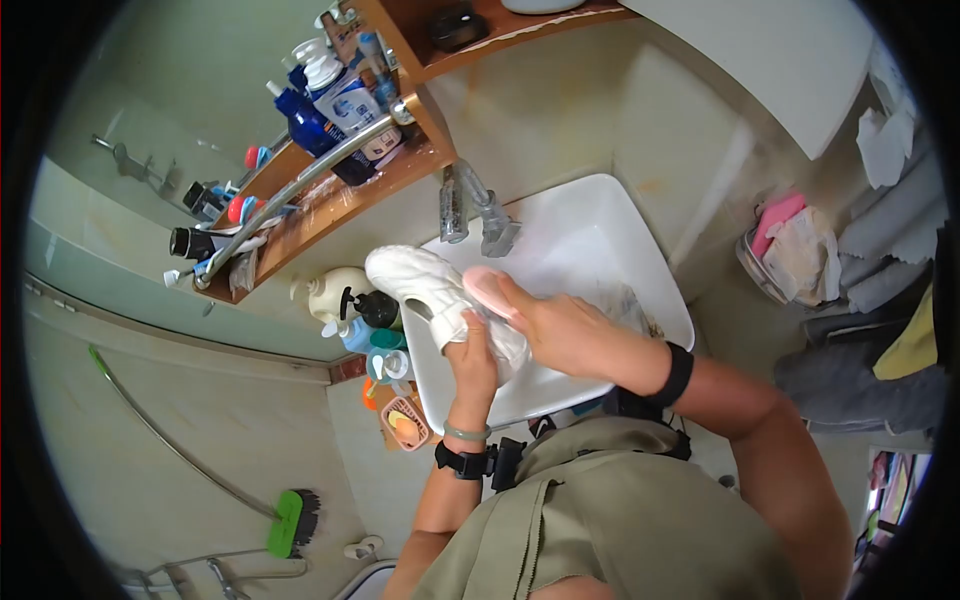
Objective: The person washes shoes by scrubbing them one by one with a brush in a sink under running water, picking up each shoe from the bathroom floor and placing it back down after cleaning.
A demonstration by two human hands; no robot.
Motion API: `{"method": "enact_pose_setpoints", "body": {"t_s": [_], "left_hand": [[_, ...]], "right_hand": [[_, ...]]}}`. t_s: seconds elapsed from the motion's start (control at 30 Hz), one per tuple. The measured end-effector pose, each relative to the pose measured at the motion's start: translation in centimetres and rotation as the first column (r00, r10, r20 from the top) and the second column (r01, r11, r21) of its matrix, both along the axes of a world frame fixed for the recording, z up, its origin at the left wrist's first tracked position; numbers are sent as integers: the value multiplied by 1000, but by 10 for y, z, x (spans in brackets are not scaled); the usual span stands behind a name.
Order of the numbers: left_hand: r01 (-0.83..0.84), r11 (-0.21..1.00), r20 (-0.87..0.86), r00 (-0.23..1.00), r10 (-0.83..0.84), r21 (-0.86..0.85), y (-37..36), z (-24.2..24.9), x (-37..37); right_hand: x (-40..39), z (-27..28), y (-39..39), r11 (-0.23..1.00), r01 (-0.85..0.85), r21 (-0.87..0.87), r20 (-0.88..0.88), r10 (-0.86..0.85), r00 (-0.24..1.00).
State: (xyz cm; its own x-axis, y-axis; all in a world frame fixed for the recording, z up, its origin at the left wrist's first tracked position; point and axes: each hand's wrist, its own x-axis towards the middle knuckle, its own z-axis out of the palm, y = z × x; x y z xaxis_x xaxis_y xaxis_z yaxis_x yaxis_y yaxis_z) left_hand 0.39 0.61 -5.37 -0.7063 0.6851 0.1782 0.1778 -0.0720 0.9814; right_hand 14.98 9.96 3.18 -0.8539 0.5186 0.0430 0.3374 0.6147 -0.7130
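Over the white sink, my left hand grips a white shoe, its fingers wrapped around the opening. The shoe is tilted, with its toe pointing up and left toward the tap. My right hand is closed on a pink oval scrub brush, pressed against the shoe's side. The brush's bristles are hidden from view. A metal tap stands at the sink's back edge, just beyond the shoe. Some greyish, see-through material lies in the basin on the right.
Several pump bottles crowd the sink's left side, near a pink soap dish. Above hangs a wooden shelf with a metal rail and toiletries. A green broom leans lower left. Cloths hang at right.
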Motion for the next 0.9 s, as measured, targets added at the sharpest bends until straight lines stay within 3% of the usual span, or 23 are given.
{"method": "enact_pose_setpoints", "body": {"t_s": [0.17, 0.23, 0.27, 0.3, 0.4, 0.43, 0.5, 0.53, 0.57, 0.63, 0.67, 0.7, 0.77, 0.83, 0.9], "left_hand": [[-91, 988, 29, 996, 88, 122, 7, 17, -6], [-110, 994, 92, 989, 112, -20, 6, 18, 1], [-82, 982, 110, 989, 102, -168, 6, 21, 5], [-83, 982, 103, 990, 101, -168, 9, 22, 13], [24, 998, 103, 994, -31, 63, 15, 24, 37], [17, 998, 91, 996, -23, 58, 13, 22, 33], [-186, 982, 59, 981, 185, 17, 13, 7, 16], [-225, 974, 72, 973, 221, 42, 13, 3, 11], [-235, 971, 79, 970, 231, 46, 13, 0, 8], [-240, 970, 28, 971, 239, 27, 13, 0, 6], [-177, 984, 114, 978, 175, 12, 12, 0, 6], [-200, 980, 117, 974, 196, 21, 12, 4, 9], [-161, 987, 148, 975, 163, -23, 16, 22, 19], [-200, 979, 113, 974, 194, 45, 18, 26, 22], [-182, 982, 153, 970, 188, -54, 11, 24, 16]], "right_hand": [[40, 3, -8, 990, -80, -117, 130, 95, 987], [43, -3, -7, 981, -92, -170, 170, 121, 978], [37, -7, -1, 986, -87, -145, 62, 97, 993], [30, -11, 5, 990, -78, -120, -51, 72, 996], [5, -17, 23, 994, -47, -99, -78, 39, 996], [10, -17, 18, 993, -56, -102, -90, 46, 995], [36, -16, 3, 993, -99, -59, -61, 95, 994], [48, -10, 2, 985, -135, -108, 111, 147, 983], [52, -11, 7, 984, -144, -104, 117, 156, 981], [58, -12, 20, 948, -169, -270, 19, 181, 983], [49, -42, 35, 960, -167, -223, -199, 123, 972], [41, -38, 45, 958, -189, -215, -196, 147, 969], [18, -29, 68, 973, 164, -163, -341, -211, 916], [-8, -34, 92, 950, 212, -229, -271, -271, 924], [-30, -50, 104, 921, 266, -285, -193, -327, 925]]}}
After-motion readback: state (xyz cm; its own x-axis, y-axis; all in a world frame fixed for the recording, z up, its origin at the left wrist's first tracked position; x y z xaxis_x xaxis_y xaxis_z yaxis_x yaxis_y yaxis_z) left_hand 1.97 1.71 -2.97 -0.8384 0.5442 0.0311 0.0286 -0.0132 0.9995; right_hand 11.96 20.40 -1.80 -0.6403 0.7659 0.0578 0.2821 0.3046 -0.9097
